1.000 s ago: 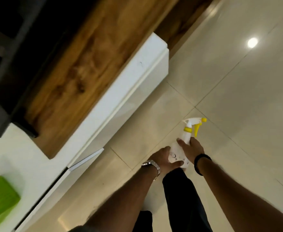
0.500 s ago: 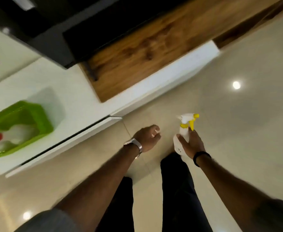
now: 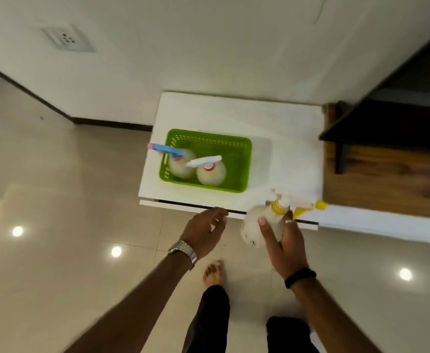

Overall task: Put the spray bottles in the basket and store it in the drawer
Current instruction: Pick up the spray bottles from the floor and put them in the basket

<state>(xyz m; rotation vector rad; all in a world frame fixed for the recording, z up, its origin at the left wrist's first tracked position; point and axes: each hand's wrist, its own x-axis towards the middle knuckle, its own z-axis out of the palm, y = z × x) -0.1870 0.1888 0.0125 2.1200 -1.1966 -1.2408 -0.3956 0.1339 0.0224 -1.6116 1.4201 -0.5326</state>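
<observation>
A green basket [image 3: 237,146] stands on the white cabinet top [image 3: 292,149]. Two spray bottles stand in it: one with a blue trigger head [image 3: 181,164] at the left, one with a white head and red collar [image 3: 212,171] beside it. My right hand [image 3: 284,240] grips a white spray bottle with a yellow trigger [image 3: 257,225], held just in front of the cabinet's front edge, right of the basket. My left hand [image 3: 205,231] is empty with fingers apart, near the drawer front [image 3: 183,205] below the basket.
A wooden shelf [image 3: 387,179] and a dark unit [image 3: 397,118] lie right of the white top. Glossy tiled floor [image 3: 56,225] spreads left and below. A wall socket [image 3: 67,38] sits upper left. My legs and a bare foot [image 3: 214,272] are below.
The view swung left, bringing the basket to the centre. My left hand let go of the yellow-trigger bottle; my right hand carried it up to the cabinet's edge.
</observation>
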